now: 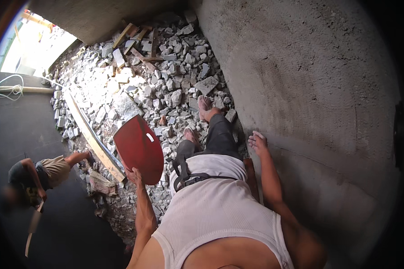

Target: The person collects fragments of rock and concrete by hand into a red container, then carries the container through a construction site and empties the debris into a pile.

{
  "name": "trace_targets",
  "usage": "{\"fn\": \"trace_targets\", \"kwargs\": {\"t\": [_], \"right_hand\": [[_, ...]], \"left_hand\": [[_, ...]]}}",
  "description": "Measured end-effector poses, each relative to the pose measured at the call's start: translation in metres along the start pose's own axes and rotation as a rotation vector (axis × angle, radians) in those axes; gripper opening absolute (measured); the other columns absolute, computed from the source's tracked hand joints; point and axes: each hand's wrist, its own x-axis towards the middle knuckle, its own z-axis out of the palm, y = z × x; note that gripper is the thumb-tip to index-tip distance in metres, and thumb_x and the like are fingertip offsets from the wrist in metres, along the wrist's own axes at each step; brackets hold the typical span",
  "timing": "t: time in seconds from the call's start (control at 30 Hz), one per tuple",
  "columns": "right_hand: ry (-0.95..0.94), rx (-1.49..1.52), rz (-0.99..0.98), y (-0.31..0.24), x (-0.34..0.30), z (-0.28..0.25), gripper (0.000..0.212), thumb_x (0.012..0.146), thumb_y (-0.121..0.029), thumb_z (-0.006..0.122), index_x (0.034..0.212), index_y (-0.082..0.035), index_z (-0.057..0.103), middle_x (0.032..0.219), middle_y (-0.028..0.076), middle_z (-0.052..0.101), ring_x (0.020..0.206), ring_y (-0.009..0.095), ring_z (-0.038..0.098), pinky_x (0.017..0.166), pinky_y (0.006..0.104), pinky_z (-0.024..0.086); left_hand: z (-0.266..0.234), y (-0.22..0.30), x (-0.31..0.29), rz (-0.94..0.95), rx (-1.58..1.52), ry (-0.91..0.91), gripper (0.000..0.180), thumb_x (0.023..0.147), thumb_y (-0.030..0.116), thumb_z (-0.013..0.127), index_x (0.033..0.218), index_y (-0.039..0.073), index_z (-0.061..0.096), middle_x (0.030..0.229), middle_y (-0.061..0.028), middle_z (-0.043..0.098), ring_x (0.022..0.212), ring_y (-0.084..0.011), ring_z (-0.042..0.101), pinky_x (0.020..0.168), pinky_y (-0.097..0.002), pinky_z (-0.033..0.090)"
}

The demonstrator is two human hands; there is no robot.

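My left hand point(133, 175) is closed on the lower left edge of a red, slightly curved panel point(141, 152) with a small white label; its exact kind is unclear. The panel stands out over the rubble to the left of my legs. Near the rough grey wall point(309, 80), my right hand point(257, 142) holds nothing, its fingers apart and partly bent. Whether its fingertips touch the wall cannot be told. My bare-looking feet point(204, 104) are on the broken stones point(170, 85).
Loose wood pieces point(141, 56) lie on the rubble at the far end. A long board point(92, 134) runs along the left side. Another person point(40, 175) stands at the left holding a long thin strip point(33, 224). A white cable point(15, 87) is looped at the upper left.
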Motion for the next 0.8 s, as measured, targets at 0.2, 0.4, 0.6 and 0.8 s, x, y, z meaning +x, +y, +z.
{"fn": "trace_targets", "kwargs": {"t": [0.2,0.4,0.6,0.8], "right_hand": [[0.025,-0.297,0.067,0.038,0.031,-0.009,0.038,0.098,-0.022,0.052,0.134,-0.01,0.052,0.102,0.01,0.066,0.083,0.021,0.065,0.072,0.0356,0.054],[0.024,-0.188,0.154,0.07,0.058,0.005,0.039,0.097,-0.019,0.053,0.134,-0.008,0.053,0.107,0.012,0.066,0.086,0.025,0.066,0.075,0.0401,0.054],[0.822,-0.652,-1.279,-0.158,0.004,0.05,0.032,0.091,-0.002,0.052,0.121,0.0,0.06,0.119,0.019,0.059,0.109,0.036,0.059,0.089,0.0473,0.046],[1.515,-0.878,-1.609,-0.313,0.013,-0.027,0.034,0.087,-0.021,0.061,0.12,-0.011,0.059,0.112,0.01,0.047,0.11,0.027,0.038,0.086,0.0475,0.029]], "left_hand": [[0.003,-0.016,-0.015,-0.179,0.038,0.047,0.062,0.079,0.018,0.049,0.141,0.009,0.047,0.11,-0.025,0.065,0.094,-0.0422,0.063,0.084,-0.0479,0.048],[-0.015,-0.058,-0.041,-0.163,0.167,-0.084,0.06,0.078,0.019,0.051,0.136,0.005,0.051,0.11,-0.0257,0.065,0.095,-0.0426,0.064,0.087,-0.0471,0.05],[-0.024,-0.015,-0.066,-0.18,0.282,-0.168,0.059,0.077,0.021,0.052,0.133,0.002,0.053,0.104,-0.0247,0.067,0.092,-0.0405,0.065,0.084,-0.0462,0.05],[0.009,-0.027,-0.066,-0.044,0.297,-0.125,0.06,0.08,0.028,0.056,0.133,0.001,0.052,0.104,-0.0263,0.065,0.091,-0.0424,0.063,0.082,-0.0489,0.048]]}}
